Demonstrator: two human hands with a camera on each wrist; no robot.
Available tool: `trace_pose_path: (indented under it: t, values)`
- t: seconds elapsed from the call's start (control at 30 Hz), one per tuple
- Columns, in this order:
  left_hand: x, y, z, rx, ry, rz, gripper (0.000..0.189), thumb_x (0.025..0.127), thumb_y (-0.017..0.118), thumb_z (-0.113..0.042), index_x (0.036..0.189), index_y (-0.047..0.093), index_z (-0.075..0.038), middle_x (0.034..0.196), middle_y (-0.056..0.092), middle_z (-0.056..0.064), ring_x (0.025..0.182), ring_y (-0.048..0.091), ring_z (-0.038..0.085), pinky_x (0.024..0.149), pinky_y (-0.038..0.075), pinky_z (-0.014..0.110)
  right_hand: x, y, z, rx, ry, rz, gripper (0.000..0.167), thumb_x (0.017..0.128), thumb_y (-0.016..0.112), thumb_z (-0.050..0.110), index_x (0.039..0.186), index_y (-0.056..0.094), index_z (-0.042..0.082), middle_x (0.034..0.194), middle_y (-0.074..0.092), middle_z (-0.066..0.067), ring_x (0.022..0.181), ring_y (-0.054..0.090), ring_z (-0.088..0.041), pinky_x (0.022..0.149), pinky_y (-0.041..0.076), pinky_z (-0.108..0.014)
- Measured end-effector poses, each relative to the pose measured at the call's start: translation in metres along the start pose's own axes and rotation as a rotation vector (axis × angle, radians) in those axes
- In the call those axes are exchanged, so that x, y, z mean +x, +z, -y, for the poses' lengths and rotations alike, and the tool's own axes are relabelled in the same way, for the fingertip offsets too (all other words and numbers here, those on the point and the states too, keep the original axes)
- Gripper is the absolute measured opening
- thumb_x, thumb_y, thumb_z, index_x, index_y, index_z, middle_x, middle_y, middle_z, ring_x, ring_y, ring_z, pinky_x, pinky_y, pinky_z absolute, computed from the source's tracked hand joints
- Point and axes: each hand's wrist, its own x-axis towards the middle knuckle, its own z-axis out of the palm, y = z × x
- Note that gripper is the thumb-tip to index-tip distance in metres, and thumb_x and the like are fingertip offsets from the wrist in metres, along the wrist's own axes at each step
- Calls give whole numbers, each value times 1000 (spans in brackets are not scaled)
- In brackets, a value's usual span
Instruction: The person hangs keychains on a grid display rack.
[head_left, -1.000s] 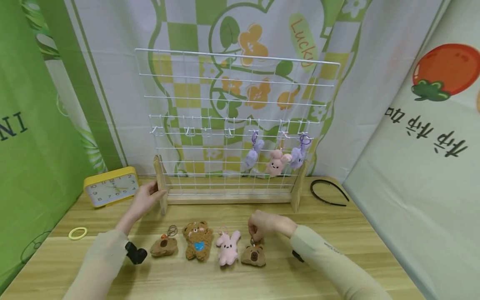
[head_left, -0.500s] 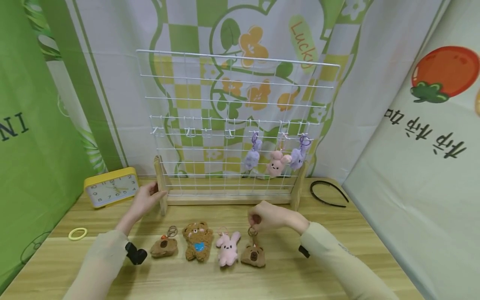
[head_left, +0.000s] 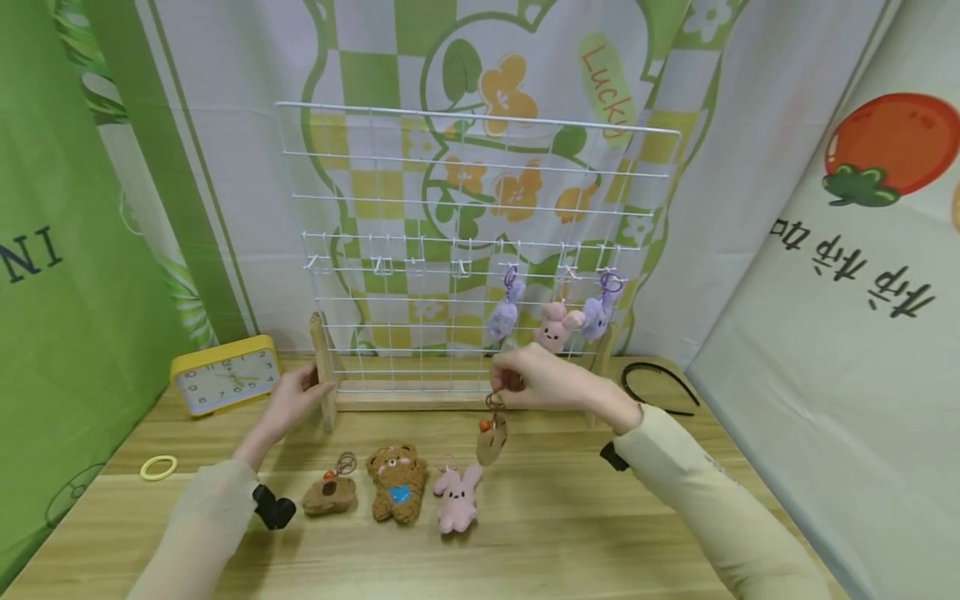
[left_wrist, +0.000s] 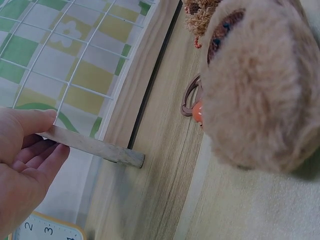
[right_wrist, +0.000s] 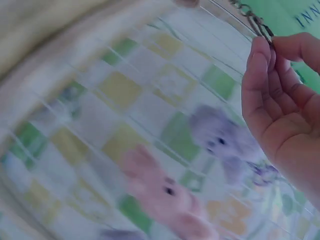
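My right hand (head_left: 551,379) pinches the metal ring of a brown plush keychain (head_left: 492,442), which dangles in the air before the rack's wooden base (head_left: 450,402). In the right wrist view, thumb and fingers close on that ring (right_wrist: 261,27). My left hand (head_left: 288,404) grips the left wooden foot (left_wrist: 95,145) of the white wire rack between thumb and fingers. On the table in front lie a brown plush keychain (head_left: 330,496) with an orange bead, a curly brown bear (head_left: 397,483) and a pink bunny (head_left: 456,500).
A purple plush (head_left: 504,317), a pink bunny (head_left: 555,325) and another purple plush (head_left: 596,317) hang on the rack's right side. Bare hooks (head_left: 382,266) line its left. A yellow clock (head_left: 228,375), a yellow ring (head_left: 158,468) and a black headband (head_left: 660,367) lie around it.
My right hand has lifted the rightmost brown plush keychain off the table by its ring and moved it up toward the rack. The left hand has stayed on the wooden foot.
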Motion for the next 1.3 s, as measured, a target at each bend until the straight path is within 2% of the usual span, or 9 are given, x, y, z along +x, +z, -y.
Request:
trace_pose_path:
  t: [0.3,0.5,0.7,0.87,1.1,1.3]
  values:
    - [1,0,0,18,2,-14,48,101,57,-12,140,46,13,132,58,34,122,59,46,100,54,50,31,-65,30,-125,-23,-147,10,87,62,-1,82,62,9,74,63,-2,64,54,-7,58,50,-21]
    - [-1,0,0,15,-1,1,50,101,56,-12,143,42,13,135,56,34,125,57,46,101,53,52,53,-92,35,-194,-26,-216,9,88,60,-1,84,61,6,73,63,-5,64,55,-12,59,49,-25]
    - [-2,0,0,1,-9,2,50,101,56,-11,143,41,14,135,55,35,125,57,46,102,52,52,70,-101,30,-251,-8,-226,7,88,60,-1,85,63,5,77,66,-8,67,58,-16,63,50,-25]
    - [-1,1,1,-8,-7,-3,49,101,56,-10,141,43,15,134,56,36,123,58,47,101,54,50,79,-101,25,-250,26,-200,7,88,58,-1,87,63,4,80,67,-9,70,60,-17,66,53,-27]
    - [-1,1,-1,-28,5,6,50,101,56,-10,141,42,15,134,56,36,123,58,47,99,54,50,93,-103,17,-245,43,-205,6,88,59,-2,88,63,2,84,69,-12,75,64,-21,71,57,-30]
    - [0,1,-1,-29,14,-1,51,101,56,-11,142,42,15,133,56,36,123,58,47,99,55,49,104,-102,12,-261,87,-164,6,89,59,-2,91,64,1,89,69,-13,82,66,-22,77,58,-31]
